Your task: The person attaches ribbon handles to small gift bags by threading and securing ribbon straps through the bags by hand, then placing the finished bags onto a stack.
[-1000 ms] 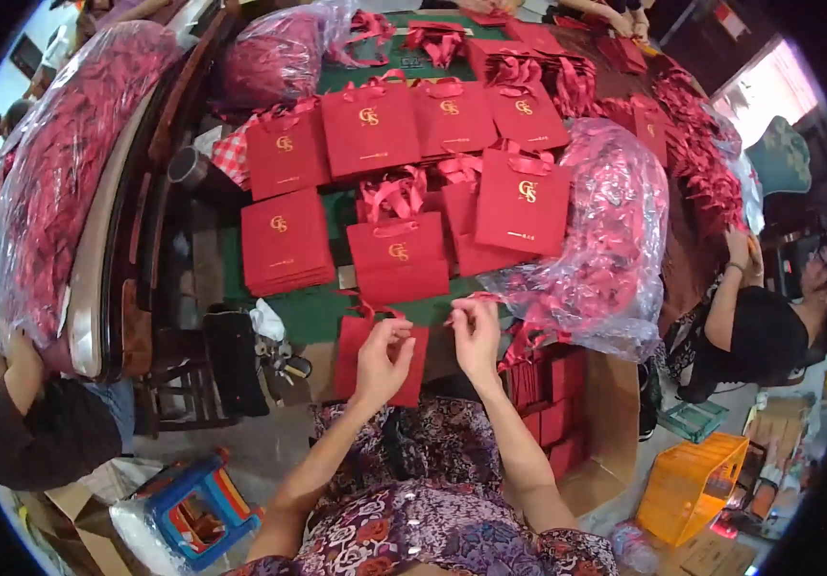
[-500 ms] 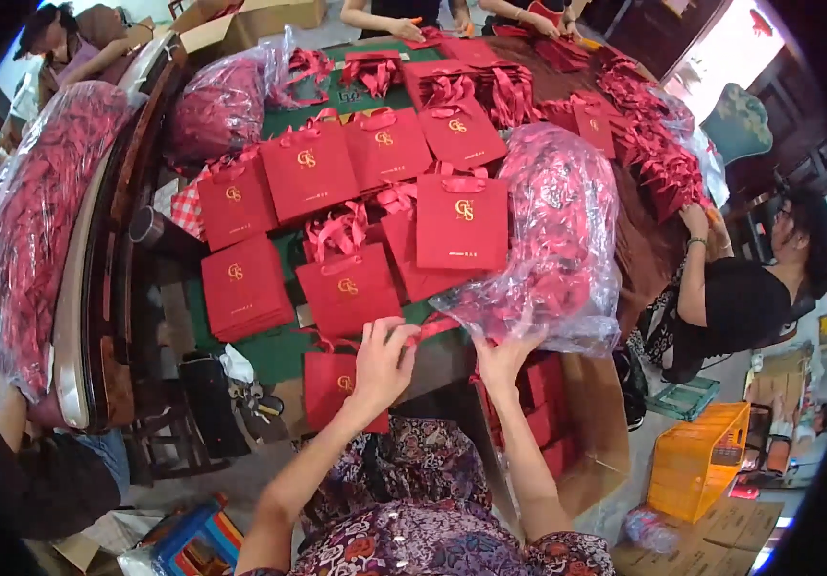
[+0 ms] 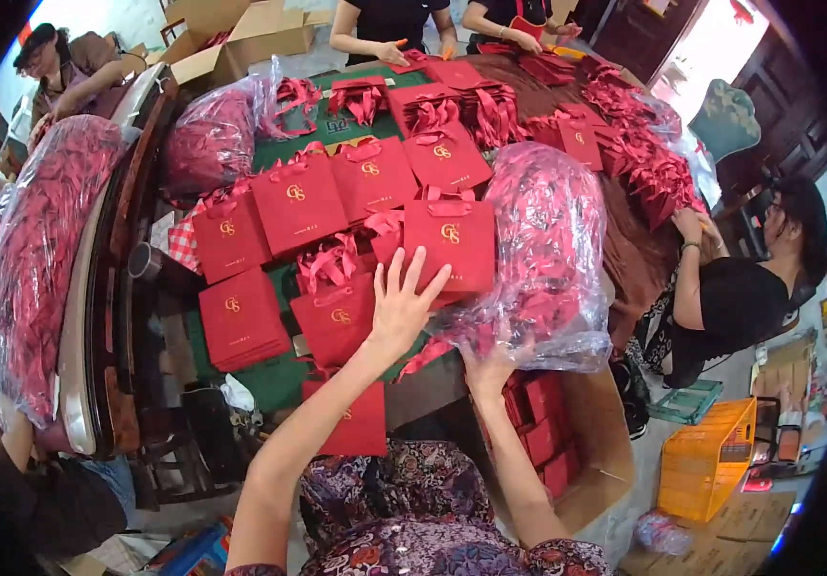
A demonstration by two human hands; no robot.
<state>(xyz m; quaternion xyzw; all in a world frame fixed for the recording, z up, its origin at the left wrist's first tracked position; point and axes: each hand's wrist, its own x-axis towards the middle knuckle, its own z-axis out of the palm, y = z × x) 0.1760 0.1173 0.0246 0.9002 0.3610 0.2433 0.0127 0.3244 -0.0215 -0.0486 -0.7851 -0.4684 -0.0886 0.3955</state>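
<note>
My left hand [image 3: 399,309] has its fingers spread over the red paper gift bags, close to the lower left of an upright-facing gift bag [image 3: 471,240] with gold print; I cannot tell if it touches. Lower right, my right hand [image 3: 488,372] grips the mouth of a clear plastic bag [image 3: 550,230] stuffed with red ribbon-like pieces; its fingers are partly covered by the plastic. A red ribbon [image 3: 425,359] sticks out beside that hand. Left of my left wrist lies another gift bag [image 3: 338,317], and one more gift bag [image 3: 363,432] hangs at the table edge.
Stacked gift bags [image 3: 243,322] cover the green tabletop [image 3: 269,384]. A dark cup [image 3: 147,261] stands left. An open carton [image 3: 605,461] with red packs sits below my right arm, near an orange crate [image 3: 706,461]. Co-workers handle red bags at the far and right sides.
My left hand has left the ribbon, moved up and forward, and spread its fingers over the gift bags. My right hand stays at the plastic bag's mouth. The view has shifted slightly.
</note>
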